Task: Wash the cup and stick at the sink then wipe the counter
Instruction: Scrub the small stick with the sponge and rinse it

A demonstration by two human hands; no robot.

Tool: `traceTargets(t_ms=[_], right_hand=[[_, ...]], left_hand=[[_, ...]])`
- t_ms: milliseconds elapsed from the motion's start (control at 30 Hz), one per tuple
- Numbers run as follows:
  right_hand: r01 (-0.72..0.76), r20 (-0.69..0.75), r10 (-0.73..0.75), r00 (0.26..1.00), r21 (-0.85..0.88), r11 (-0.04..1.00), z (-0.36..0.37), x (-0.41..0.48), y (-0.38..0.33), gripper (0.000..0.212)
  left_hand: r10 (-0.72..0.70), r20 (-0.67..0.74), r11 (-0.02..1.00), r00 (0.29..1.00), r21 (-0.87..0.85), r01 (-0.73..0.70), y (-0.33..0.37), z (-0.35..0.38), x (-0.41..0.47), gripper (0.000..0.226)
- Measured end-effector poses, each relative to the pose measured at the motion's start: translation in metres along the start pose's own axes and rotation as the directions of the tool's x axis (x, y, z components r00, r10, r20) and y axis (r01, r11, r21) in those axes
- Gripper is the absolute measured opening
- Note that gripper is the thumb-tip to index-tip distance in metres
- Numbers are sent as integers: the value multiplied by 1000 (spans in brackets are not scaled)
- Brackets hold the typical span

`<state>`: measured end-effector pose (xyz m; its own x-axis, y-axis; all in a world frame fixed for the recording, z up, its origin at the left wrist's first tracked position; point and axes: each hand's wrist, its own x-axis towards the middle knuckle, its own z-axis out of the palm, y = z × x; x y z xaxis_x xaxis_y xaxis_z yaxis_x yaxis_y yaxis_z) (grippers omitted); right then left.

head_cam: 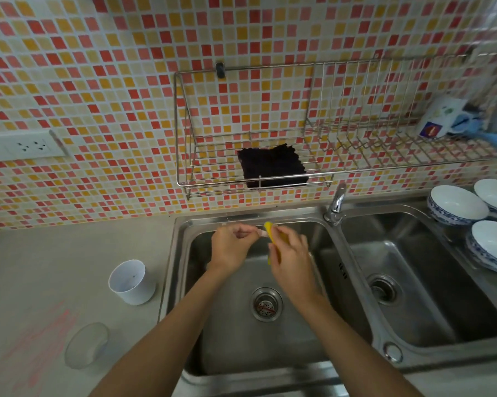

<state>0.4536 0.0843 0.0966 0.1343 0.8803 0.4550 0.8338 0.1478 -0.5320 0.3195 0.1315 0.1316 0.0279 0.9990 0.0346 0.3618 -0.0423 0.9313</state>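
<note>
While the white cup stood upright on the counter at lower left, the left hand pinched the pale stick over the sink at centre, its end meeting the yellow sponge gripped in the curled right hand.

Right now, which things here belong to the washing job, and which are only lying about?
Job: stick in left hand; yellow sponge in right hand; white cup; left sink basin; dark cloth, probably for wiping.
Lying about: three bowls; clear lid; wall sockets.
</note>
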Motion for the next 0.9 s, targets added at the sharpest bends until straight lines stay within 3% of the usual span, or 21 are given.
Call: traceTargets(t_ms=[67,167,200,300,433,500,633,800,900], right_hand=[[69,13,-69,998,9,998,-3,-6,7,47],[-87,-33,89,995,56,995,-8,1,32,46],[-77,-26,78,997,40,996,-9,1,36,46],[130,31,-130,991,16,991,-13,-4,40,45],[101,38,-100,994,-37,994,-19,14,72,47],[181,30,-180,983,-80,980,-17,21,86,41],[329,28,-328,944,-143,934,-20,31,103,32],[390,101,-381,919,-109,914,-22,39,115,33],[210,63,-206,976,-50,977,-23,47,126,38]], left_hand=[[-28,-1,1000,1000,-9,28,1,9,0,6],[-80,-3,994,997,-75,80,1,24,-2,6],[-85,-3,993,996,-82,84,2,30,-3,6],[-104,-5,987,995,-127,103,3,44,-1,9],[-132,27,974,991,-181,135,9,62,-6,12],[-125,35,976,992,-176,129,9,69,-7,18],[-5,21,997,1000,80,3,3,78,-6,4],[157,87,945,984,277,-175,7,84,-6,11],[105,11,963,994,250,-104,9,90,2,6]])
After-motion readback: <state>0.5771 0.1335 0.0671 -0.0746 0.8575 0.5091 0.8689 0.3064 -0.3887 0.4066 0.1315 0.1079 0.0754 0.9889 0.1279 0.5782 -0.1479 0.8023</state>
